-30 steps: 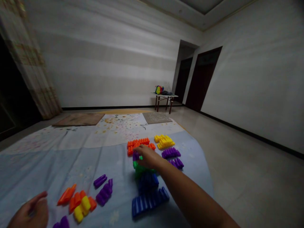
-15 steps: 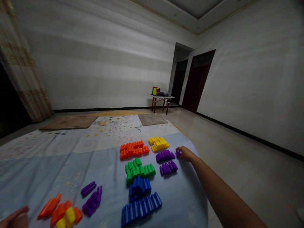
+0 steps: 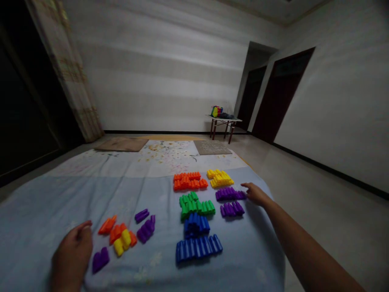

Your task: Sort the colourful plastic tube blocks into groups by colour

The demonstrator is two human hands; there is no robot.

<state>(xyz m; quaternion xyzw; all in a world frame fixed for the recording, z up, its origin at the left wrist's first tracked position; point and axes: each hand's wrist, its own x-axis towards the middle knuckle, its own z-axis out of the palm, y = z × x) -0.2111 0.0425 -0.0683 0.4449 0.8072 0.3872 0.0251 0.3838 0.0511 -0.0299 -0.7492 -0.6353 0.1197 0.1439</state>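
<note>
My right hand (image 3: 257, 194) is at the right end of the upper purple row (image 3: 227, 194), fingertips at its last pieces, index finger stretched out. Below lies a shorter purple row (image 3: 232, 209). Yellow pieces (image 3: 221, 178), orange pieces (image 3: 190, 181), green pieces (image 3: 197, 206) and two blue groups (image 3: 199, 248) lie grouped nearby. My left hand (image 3: 73, 253) rests on the cloth at the lower left, thumb and index finger close together, nothing visible between them. Beside it lie purple pieces (image 3: 100, 260), mixed orange and yellow pieces (image 3: 122, 240) and more purple ones (image 3: 146, 230).
A blue cloth (image 3: 158, 263) covers the surface, with a floral part (image 3: 170, 158) behind. Two flat mats, one brown (image 3: 121, 144) and one grey (image 3: 212, 147), lie at the far edge. A small table (image 3: 225, 119) with a colourful bag stands beyond.
The view has swung left, bringing more of my left hand into sight. The purple piece at my right fingertips now touches the end of the upper purple row, and my right index finger has stretched out.
</note>
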